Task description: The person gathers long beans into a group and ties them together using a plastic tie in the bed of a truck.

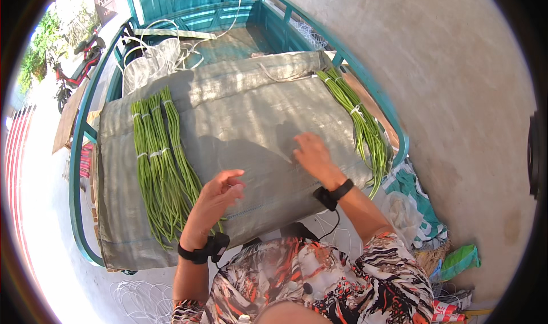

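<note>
My left hand [220, 195] hovers over the near part of a grey woven sheet [239, 110], its fingers half curled and apart. Beside it on the left lie several bundles of long green beans [160, 161], bound with white ties, their loose ends fanning towards me. Farther right, my right hand [314, 155] is above the sheet with loosely bent fingers. I make out nothing held in either hand. More tied long beans [353, 114] lie along the sheet's right edge. A black band with a small device sits on each wrist.
A teal metal cargo bed [278, 20] with side rails [400, 144] surrounds the sheet. White straps and a pale woven bag [150, 63] lie at its far left. Bags [417, 208] rest on the floor at right, and coiled white strapping [141, 300] lies at lower left. A red scooter [81, 69] stands beyond.
</note>
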{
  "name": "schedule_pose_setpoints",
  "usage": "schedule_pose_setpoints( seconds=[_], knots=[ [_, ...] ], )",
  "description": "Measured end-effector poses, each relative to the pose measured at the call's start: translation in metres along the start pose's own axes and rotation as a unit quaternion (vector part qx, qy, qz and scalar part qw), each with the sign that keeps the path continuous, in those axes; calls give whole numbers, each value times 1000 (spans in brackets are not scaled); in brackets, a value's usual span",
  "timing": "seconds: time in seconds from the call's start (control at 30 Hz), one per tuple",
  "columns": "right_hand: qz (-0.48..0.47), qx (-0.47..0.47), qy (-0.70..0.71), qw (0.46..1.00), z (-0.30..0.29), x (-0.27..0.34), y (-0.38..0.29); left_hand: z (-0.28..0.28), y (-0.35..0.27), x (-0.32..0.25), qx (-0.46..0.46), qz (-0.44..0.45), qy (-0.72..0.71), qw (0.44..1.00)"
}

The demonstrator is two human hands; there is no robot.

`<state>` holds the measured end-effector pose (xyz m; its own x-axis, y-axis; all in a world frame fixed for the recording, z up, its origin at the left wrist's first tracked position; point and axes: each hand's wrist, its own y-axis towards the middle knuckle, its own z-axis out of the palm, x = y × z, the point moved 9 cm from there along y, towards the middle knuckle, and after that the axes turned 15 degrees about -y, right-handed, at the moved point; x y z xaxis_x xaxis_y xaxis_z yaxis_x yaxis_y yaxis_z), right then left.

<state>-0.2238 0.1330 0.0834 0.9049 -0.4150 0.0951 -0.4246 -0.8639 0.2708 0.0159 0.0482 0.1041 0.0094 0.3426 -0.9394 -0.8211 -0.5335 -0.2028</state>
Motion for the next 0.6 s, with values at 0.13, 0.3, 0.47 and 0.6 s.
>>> schedule_pose_setpoints(
  seconds=[0.13,0.3,0.47,0.6],
  knots=[
    [145,-1,-141,979,5,-121,28,3,43,24,25,-37,-2,999],
    [251,17,-185,950,12,-222,43,-19,79,75,-29,-111,-72,991],
    [285,46,-218,932,13,-234,59,-42,88,103,-82,-122,-154,977],
    [308,52,-250,916,13,-254,68,-47,94,112,-74,-108,-189,973]
  ],
)
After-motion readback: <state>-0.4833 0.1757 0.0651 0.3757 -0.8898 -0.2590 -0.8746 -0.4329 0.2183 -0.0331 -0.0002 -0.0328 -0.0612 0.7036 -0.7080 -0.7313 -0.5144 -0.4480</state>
